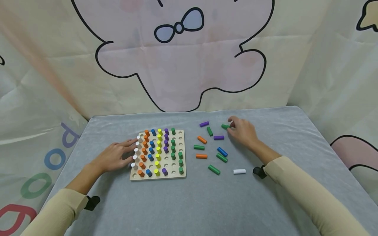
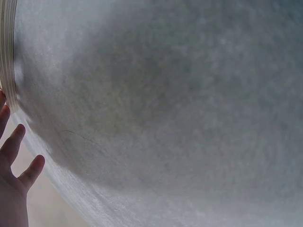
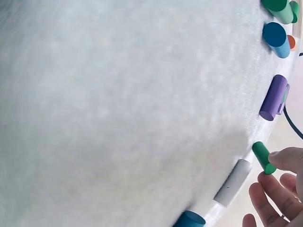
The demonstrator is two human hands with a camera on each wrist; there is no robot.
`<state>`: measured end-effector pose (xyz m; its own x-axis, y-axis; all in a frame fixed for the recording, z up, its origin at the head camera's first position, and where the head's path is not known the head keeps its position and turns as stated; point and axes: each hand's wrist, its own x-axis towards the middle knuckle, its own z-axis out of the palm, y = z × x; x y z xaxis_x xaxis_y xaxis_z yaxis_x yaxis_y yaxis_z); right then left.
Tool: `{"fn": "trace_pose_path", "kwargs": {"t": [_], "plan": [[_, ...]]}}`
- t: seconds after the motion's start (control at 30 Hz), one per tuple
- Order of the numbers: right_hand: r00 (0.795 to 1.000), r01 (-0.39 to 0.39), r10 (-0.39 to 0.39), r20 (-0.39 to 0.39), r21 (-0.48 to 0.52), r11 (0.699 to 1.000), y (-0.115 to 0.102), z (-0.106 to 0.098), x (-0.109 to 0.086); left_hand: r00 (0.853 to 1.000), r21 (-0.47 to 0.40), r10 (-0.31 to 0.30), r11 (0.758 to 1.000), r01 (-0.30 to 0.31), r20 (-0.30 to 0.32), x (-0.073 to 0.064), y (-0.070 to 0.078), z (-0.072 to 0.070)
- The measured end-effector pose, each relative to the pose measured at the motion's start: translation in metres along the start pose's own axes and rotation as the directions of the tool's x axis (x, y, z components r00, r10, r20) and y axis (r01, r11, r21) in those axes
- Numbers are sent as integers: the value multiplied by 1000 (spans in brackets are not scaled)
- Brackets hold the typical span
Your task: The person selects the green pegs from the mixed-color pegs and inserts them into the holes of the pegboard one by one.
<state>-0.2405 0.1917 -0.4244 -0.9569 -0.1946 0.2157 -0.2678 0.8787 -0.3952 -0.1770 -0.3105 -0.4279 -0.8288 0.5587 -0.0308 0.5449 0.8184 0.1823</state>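
My right hand [image 1: 243, 131] pinches a green peg [image 1: 225, 126] between thumb and fingertips at the far right of the loose pegs. In the right wrist view the same green peg [image 3: 263, 157] slants under my thumb, close to a white peg [image 3: 232, 182]. At the left edge of a pale pegboard [image 1: 177, 178] is my left hand [image 1: 115, 156], its fingers extended and spread against the edge beside the white pegs [image 1: 136, 151]. Columns of orange, blue, yellow, purple and green pegs [image 1: 173, 156] stand upright in the board, with bare holes among them.
Loose pegs lie right of the board on the grey cloth [image 1: 177, 209]: several green, two purple [image 1: 219, 137], two orange [image 1: 201, 156], one blue [image 1: 222, 151] and a white one [image 1: 239, 171]. A printed curtain [image 1: 189, 65] hangs behind the table.
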Motion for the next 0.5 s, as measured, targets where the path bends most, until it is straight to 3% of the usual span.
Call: {"fn": "trace_pose_path", "kwargs": {"t": [0.27, 0.5], "plan": [[996, 61, -60, -69, 16, 998, -5, -4, 0, 1000, -4, -5, 1000, 5, 3, 1, 1, 0], [989, 123, -119, -85, 46, 991, -9, -3, 1, 1000, -5, -8, 1000, 8, 9, 0, 2, 0]]}}
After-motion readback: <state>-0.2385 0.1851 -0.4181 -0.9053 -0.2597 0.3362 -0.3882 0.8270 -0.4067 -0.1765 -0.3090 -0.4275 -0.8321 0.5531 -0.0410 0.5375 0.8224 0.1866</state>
